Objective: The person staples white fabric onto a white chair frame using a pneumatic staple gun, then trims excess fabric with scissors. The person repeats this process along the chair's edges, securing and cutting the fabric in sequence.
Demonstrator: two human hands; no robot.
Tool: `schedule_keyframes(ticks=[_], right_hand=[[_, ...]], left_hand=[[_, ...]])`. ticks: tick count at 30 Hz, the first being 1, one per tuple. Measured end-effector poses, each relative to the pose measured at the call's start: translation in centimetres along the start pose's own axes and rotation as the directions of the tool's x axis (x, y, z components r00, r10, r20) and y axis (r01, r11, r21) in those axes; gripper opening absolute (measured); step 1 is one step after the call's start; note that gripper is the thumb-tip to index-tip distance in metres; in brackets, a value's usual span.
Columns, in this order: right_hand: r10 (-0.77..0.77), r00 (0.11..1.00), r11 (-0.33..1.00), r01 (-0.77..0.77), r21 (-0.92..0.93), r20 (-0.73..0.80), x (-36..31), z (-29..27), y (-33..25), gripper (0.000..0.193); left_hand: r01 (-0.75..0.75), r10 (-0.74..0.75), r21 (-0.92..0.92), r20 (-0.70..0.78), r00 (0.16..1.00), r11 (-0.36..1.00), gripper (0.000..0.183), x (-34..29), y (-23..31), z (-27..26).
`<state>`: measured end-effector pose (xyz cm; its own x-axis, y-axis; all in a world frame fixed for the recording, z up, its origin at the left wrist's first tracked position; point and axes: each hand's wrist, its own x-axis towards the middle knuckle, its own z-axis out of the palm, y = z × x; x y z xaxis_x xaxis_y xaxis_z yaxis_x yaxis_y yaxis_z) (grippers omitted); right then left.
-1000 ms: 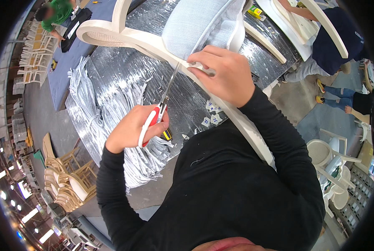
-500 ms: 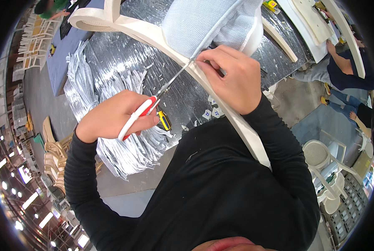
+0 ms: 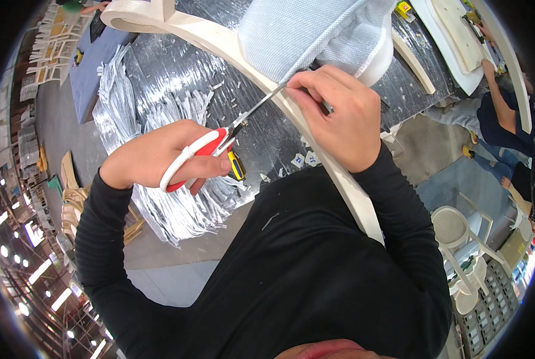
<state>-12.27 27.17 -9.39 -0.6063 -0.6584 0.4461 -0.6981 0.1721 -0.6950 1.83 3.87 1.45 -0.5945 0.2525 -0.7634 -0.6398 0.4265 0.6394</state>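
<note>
My left hand (image 3: 153, 152) is closed around the red-and-white handles of a pair of scissors (image 3: 191, 157). Their blades reach up and right to the edge of a light blue-grey fabric cushion (image 3: 291, 39), where the tips meet the cloth close to my right fingers. My right hand (image 3: 345, 116) pinches that edge between thumb and fingertips; what exactly lies in the pinch is mostly hidden. Under both the cushion and my right wrist runs a curved pale wooden frame (image 3: 219, 45), which slants down toward my body.
Bundles of grey-white strips (image 3: 177, 209) hang over the edge of the plastic-covered table (image 3: 243, 90). A yellow-and-black tool (image 3: 236, 164) and small paper tags (image 3: 303, 160) lie nearby. A loose curved wooden piece (image 3: 414, 63) rests farther right. Other people (image 3: 507, 113) are at the right.
The whole view has shifted slightly, with the cushion and frame now a little higher and to the right. The scissor handles have turned slightly, and their tips remain at the cloth edge.
</note>
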Motion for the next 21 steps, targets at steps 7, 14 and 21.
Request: schedule_keyframes(ticks=[7, 14, 21], right_hand=[[0.028, 1.0, 0.999, -0.028, 0.028, -0.009, 0.0, 0.3, 0.1, 0.008], [0.068, 0.998, 0.994, -0.067, 0.085, -0.007, 0.0, -0.1, 0.1, 0.009], [0.174, 0.985, 0.984, -0.173, 0.048, -0.013, -0.7, -0.9, 0.1, 0.017]], left_hand=[[0.065, -0.063, 0.05, -0.051, 0.997, 0.997, 0.032, 0.2, 1.2, 1.1], [0.134, -0.126, 0.075, -0.098, 0.987, 0.988, 0.028, -0.6, 0.3, 1.5], [-0.072, 0.077, 0.069, -0.063, 0.995, 0.995, 0.026, -0.6, -1.1, 2.0]])
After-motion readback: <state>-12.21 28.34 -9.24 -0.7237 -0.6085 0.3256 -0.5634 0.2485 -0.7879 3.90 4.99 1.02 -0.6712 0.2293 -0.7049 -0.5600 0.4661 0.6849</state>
